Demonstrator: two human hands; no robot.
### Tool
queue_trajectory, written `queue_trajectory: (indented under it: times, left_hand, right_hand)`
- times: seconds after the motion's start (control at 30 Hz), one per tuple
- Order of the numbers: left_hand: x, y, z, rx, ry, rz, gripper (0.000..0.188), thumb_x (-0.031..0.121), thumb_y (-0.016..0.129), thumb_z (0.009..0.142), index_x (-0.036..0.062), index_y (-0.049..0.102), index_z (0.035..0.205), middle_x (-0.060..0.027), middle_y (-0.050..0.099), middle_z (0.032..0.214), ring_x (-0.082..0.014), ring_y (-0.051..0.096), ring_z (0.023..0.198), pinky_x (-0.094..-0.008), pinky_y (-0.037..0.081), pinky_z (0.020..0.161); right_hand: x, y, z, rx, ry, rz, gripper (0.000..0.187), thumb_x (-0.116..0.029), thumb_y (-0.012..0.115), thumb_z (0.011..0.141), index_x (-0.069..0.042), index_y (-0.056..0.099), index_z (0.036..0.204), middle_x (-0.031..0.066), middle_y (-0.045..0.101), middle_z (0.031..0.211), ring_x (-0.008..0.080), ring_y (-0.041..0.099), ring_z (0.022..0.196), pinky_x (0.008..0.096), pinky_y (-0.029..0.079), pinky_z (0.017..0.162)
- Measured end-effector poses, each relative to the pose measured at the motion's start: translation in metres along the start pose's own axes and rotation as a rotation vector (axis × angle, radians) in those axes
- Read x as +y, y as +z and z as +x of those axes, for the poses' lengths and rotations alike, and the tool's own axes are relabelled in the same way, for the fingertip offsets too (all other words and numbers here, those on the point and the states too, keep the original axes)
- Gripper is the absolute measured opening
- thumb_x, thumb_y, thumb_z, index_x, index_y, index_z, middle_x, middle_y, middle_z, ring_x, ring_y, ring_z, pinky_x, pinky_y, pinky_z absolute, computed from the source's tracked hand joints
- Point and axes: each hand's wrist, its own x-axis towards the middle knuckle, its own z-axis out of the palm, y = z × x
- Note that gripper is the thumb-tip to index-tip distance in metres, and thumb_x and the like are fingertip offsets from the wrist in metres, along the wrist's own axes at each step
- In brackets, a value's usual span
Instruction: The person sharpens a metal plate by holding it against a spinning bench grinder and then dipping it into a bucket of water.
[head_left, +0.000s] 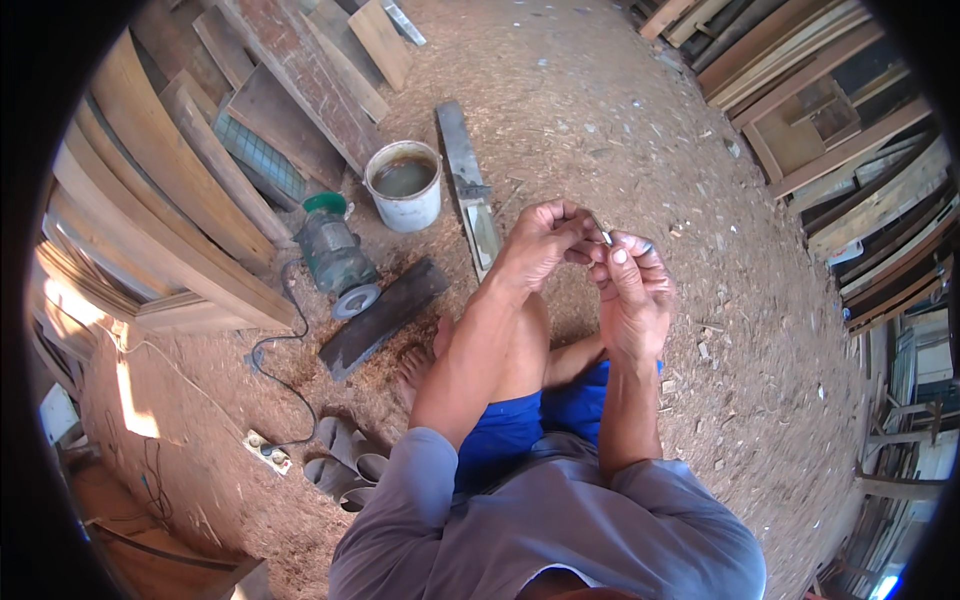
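My left hand [545,243] and my right hand [637,290] meet in front of me above my bent legs. Between their pinched fingertips shows a small, thin whitish piece [606,239], too small for me to tell its kind. Fingers of both hands close around it, and parts of it are hidden. On the ground beyond my left hand lies a long narrow board [461,150] with a pale block [484,230] on its near end. A white bucket [408,211] of murky liquid stands left of that board.
A green bench grinder [332,250] sits at the left, near a dark wooden plank [385,318]. Its cord runs to a socket strip [266,452] beside a pair of grey boots [345,455]. Boards [170,150] lean at the left; stacked timber [850,130] lines the right.
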Motion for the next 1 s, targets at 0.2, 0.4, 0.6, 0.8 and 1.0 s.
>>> queue_trajectory:
  times: [0.2, 0.4, 0.6, 0.8, 1.0]
  left_hand:
    - [0.000, -0.001, 0.001, 0.033, 0.017, 0.003, 0.004, 0.002, 0.057, 0.091, -0.0002, 0.060, 0.091, -0.0084, 0.065, 0.080, -0.0132, 0.065, 0.066, -0.0250, 0.057, 0.061]
    - [-0.004, -0.007, 0.004, 0.035, 0.000, 0.016, 0.005, 0.003, 0.059, 0.090, 0.0006, 0.059, 0.094, -0.0076, 0.065, 0.081, -0.0134, 0.065, 0.070, -0.0250, 0.057, 0.062]
    - [-0.011, 0.006, 0.001, 0.008, 0.209, 0.225, 0.009, 0.000, 0.062, 0.088, 0.0003, 0.056, 0.094, -0.0057, 0.063, 0.082, -0.0095, 0.062, 0.073, -0.0239, 0.055, 0.068]
    - [-0.027, 0.048, -0.011, -0.059, 0.401, 0.176, 0.015, -0.006, 0.063, 0.084, -0.0027, 0.056, 0.097, -0.0047, 0.063, 0.085, -0.0089, 0.061, 0.080, -0.0220, 0.052, 0.074]
    - [-0.043, 0.044, -0.011, 0.046, 0.550, 0.470, 0.018, -0.003, 0.073, 0.076, -0.0013, 0.061, 0.090, -0.0069, 0.066, 0.085, -0.0068, 0.061, 0.076, -0.0212, 0.051, 0.065]
  right_hand:
    - [0.002, 0.001, 0.001, 0.017, -0.003, -0.026, 0.019, -0.007, 0.067, 0.086, 0.001, 0.062, 0.102, 0.0082, 0.066, 0.091, 0.0128, 0.065, 0.082, 0.0226, 0.051, 0.069]
    - [0.005, 0.001, 0.001, 0.043, -0.029, -0.030, 0.018, -0.009, 0.064, 0.088, 0.001, 0.062, 0.103, 0.0064, 0.066, 0.088, 0.0110, 0.062, 0.078, 0.0224, 0.051, 0.068]
    - [0.006, -0.032, 0.028, 0.206, -0.135, 0.056, 0.015, -0.019, 0.057, 0.094, -0.005, 0.060, 0.094, 0.0012, 0.062, 0.079, 0.0073, 0.054, 0.066, 0.0237, 0.046, 0.064]
    - [0.019, -0.047, 0.041, 0.190, 0.146, 0.393, 0.019, -0.019, 0.051, 0.096, -0.007, 0.054, 0.082, 0.0015, 0.054, 0.075, 0.0125, 0.051, 0.067, 0.0294, 0.047, 0.064]
    - [0.045, -0.049, 0.031, 0.098, 0.327, 0.588, 0.015, -0.010, 0.050, 0.091, 0.002, 0.059, 0.094, 0.0135, 0.061, 0.089, 0.0241, 0.061, 0.084, 0.0391, 0.053, 0.079]
